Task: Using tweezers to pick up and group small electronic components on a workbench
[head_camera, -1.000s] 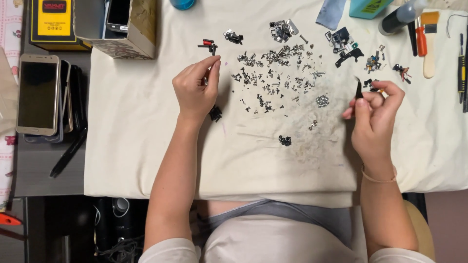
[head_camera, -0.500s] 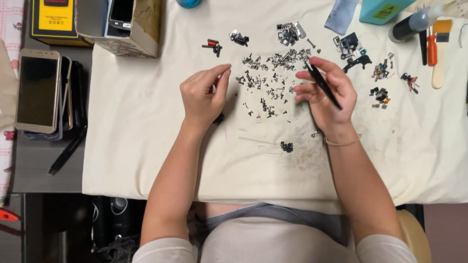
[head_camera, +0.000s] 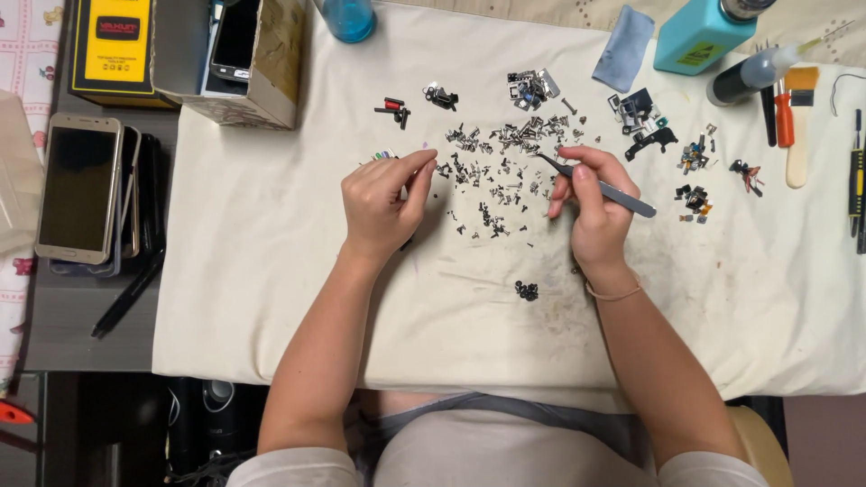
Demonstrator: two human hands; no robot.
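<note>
Our right hand (head_camera: 591,203) pinches dark, slim tweezers (head_camera: 595,185), their tip angled up-left into a scatter of tiny silver and black screws (head_camera: 505,171) spread between both hands. Our left hand (head_camera: 383,203) is closed at the fingertips on something too small to identify, just beside the scatter's left edge. We see a small dark cluster of parts (head_camera: 526,290) lying apart, nearer our body. Farther out, a yellow-and-black flat box (head_camera: 113,45) and an open cardboard box (head_camera: 244,54) sit at upper left, a teal bottle (head_camera: 699,34) at upper right, and stacked phones (head_camera: 86,189) at far left. Everything small rests on a stained cream cloth (head_camera: 271,289) over a grey table (head_camera: 72,316).
</note>
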